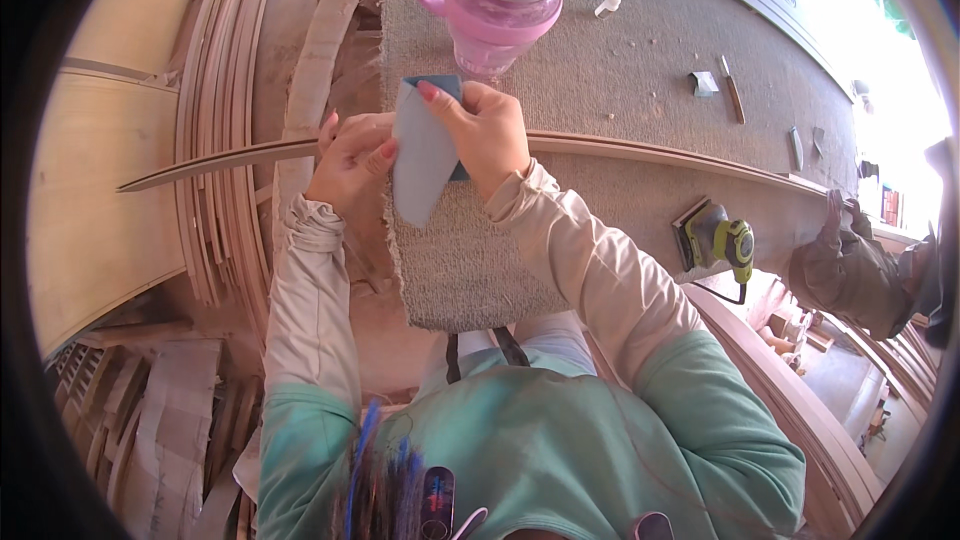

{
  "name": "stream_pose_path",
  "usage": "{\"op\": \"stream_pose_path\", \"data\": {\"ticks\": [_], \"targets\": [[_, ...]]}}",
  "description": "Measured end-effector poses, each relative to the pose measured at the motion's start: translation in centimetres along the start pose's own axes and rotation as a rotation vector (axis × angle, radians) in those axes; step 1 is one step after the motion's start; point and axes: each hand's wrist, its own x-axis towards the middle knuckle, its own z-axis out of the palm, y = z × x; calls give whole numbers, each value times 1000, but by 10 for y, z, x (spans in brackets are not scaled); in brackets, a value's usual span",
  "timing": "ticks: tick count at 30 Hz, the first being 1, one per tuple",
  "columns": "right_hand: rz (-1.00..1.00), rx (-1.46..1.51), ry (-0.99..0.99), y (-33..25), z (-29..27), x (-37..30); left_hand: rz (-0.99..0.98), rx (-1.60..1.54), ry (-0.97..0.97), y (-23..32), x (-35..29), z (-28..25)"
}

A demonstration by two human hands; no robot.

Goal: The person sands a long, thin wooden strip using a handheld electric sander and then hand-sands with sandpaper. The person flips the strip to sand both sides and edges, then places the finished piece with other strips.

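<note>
A folded sheet of sandpaper, pale grey with a darker blue-grey face showing at its edges, is upright between my hands. My right hand pinches its right side, thumb on the near face. At the sheet's left edge, my left hand has its fingers curled and thumb against it; part of that grip is hidden. Behind both hands runs a long thin wooden strip, crossing the carpeted bench from left to right. Its curved left end sticks out past the bench edge.
A pink lidded bottle stands just beyond my hands. To the right lie a green sander, a thin knife-like tool and small scraps. Long wooden strips are stacked at the left. Another person's sleeve shows at far right.
</note>
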Motion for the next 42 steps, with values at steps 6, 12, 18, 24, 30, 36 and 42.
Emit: {"op": "stream_pose_path", "data": {"ticks": [6, 12, 18, 24, 30, 36, 42], "targets": [[-111, -68, -13, 8, 5, 0, -96, -2, 84, 6, 6, 8], [90, 138, -224, 2, -3, -9, -114, 31, 108, -8, 7, 14], [-1130, -726, -89, -28, -70, -10, 133, 80, 211, -10, 6, 13], [-724, -1206, -425, 35, -132, -26, 174, 313, 189, -6, 7, 15], [-652, -1113, -529, 15, -132, -23, 161, 335, 201, -5, 7, 14], [-254, -742, -238, 19, -113, -13, 137, 509, 350, -26, -1, 4], [-730, -1201, -103, 38, -105, -8, 20, 786, 508, -71, -33, -66]]}}
